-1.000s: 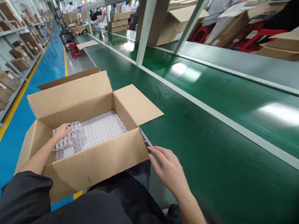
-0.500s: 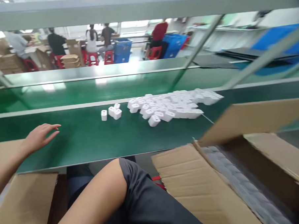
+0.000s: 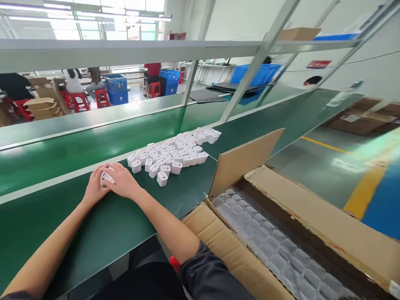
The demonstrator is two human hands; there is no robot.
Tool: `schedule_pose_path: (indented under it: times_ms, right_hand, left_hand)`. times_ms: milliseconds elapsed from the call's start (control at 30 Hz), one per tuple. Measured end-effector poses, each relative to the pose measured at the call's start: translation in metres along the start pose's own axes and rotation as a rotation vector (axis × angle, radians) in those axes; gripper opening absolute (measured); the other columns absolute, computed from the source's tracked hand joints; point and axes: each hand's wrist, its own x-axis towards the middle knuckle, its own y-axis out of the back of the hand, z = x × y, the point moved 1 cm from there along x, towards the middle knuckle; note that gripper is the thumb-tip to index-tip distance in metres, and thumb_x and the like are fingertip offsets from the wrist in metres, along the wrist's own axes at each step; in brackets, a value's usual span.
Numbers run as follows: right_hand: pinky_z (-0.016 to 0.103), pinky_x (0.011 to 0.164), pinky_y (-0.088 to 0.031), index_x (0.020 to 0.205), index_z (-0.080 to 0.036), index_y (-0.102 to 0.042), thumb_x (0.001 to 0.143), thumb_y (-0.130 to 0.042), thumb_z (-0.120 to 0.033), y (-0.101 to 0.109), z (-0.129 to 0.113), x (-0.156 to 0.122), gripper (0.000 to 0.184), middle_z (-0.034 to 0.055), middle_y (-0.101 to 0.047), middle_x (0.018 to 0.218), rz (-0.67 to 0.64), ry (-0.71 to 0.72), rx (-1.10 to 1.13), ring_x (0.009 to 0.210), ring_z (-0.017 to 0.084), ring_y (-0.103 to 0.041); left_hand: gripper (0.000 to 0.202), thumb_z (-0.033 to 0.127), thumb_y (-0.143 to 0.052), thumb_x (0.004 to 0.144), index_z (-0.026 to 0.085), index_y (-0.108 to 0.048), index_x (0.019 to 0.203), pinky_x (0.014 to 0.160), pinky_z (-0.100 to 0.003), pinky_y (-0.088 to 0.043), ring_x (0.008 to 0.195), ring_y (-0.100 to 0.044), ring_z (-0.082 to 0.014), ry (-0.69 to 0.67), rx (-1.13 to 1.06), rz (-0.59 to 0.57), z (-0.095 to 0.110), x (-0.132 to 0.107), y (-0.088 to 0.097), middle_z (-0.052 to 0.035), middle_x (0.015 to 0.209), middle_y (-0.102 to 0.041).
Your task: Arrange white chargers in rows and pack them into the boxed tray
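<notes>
Across the dark green conveyor belt (image 3: pixel 57 218), directly ahead of me, I am cupping a small cluster of white plastic plug adapters (image 3: pixel 105 178) between both hands. My left hand (image 3: pixel 94 191) is curling in from one side and my right hand (image 3: pixel 123 183) is lying over the other. The fingers of both are pressing together around the cluster rather than spreading flat. I judge that I am holding it this way so that the pieces are staying bunched and are not sliding apart on the smooth belt.

Just beside my right hand, a loose heap of matching white adapters (image 3: pixel 173 153) is lying on the same belt, several pieces showing their socket faces. An open brown cardboard carton (image 3: pixel 224 242) is sitting at my right, below the belt's edge, with its upright flap (image 3: pixel 243 161) leaning towards the heap. A grey moulded cell tray (image 3: pixel 273 248) is lining the carton, probably so that its contents are staying separated.

My fingers are hiding most of the cluster, so I cannot tell how many adapters I am enclosing. The carton's lower corner is running out of view. A small red object (image 3: pixel 173 261) below my right elbow is too covered to identify. Seated people beyond the grey metal shelf (image 3: pixel 83 53) are appearing only in part.
</notes>
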Motion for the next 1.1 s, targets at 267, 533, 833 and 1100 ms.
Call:
schedule_pose_path:
  times_ms: [267, 533, 833, 1100]
  right_hand:
    - [0.047, 0.119, -0.029, 0.15, -0.015, -0.039, 0.102, -0.043, -0.029, -0.016, 0.064, -0.015, 0.05, 0.012, -0.046, 0.152, -0.05, -0.187, -0.053, 0.143, 0.025, -0.037]
    - [0.05, 0.119, -0.027, 0.138, -0.019, -0.056, 0.098, -0.05, -0.029, 0.036, 0.094, -0.034, 0.042, 0.0119, -0.049, 0.149, 0.019, -0.291, -0.232, 0.141, 0.028, -0.039]
    - [0.052, 0.12, -0.022, 0.151, -0.014, -0.039, 0.103, -0.034, -0.04, 0.076, 0.163, -0.021, 0.055, 0.0153, -0.033, 0.159, 0.007, -0.741, -0.349, 0.148, 0.029, -0.026]
    - [0.049, 0.123, -0.011, 0.157, -0.02, -0.027, 0.102, -0.025, -0.057, 0.081, 0.208, -0.023, 0.066, 0.0057, -0.016, 0.166, -0.13, -0.913, -0.318, 0.153, 0.025, -0.012]
  left_hand:
    - [0.071, 0.038, -0.062, 0.074, 0.016, -0.041, 0.138, 0.119, -0.05, -0.031, 0.138, -0.043, -0.0301, -0.154, -0.159, -0.165, 0.01, 0.033, -0.028, -0.0155, 0.146, -0.046]
    - [0.084, 0.054, -0.074, 0.071, 0.023, -0.042, 0.142, 0.119, -0.054, -0.027, 0.146, -0.03, -0.0336, -0.105, -0.29, -0.185, 0.042, 0.045, -0.058, -0.0165, 0.155, -0.034]
    - [0.065, 0.057, -0.056, 0.087, 0.025, -0.046, 0.142, 0.118, -0.051, -0.031, 0.145, -0.035, -0.0304, 0.241, -0.82, -0.133, 0.027, 0.073, -0.067, -0.0124, 0.152, -0.044]
    - [0.065, 0.061, -0.044, 0.092, 0.02, -0.043, 0.143, 0.114, -0.048, -0.036, 0.14, -0.043, -0.0276, 0.24, -0.917, -0.15, 0.015, 0.073, -0.08, -0.015, 0.143, -0.053]
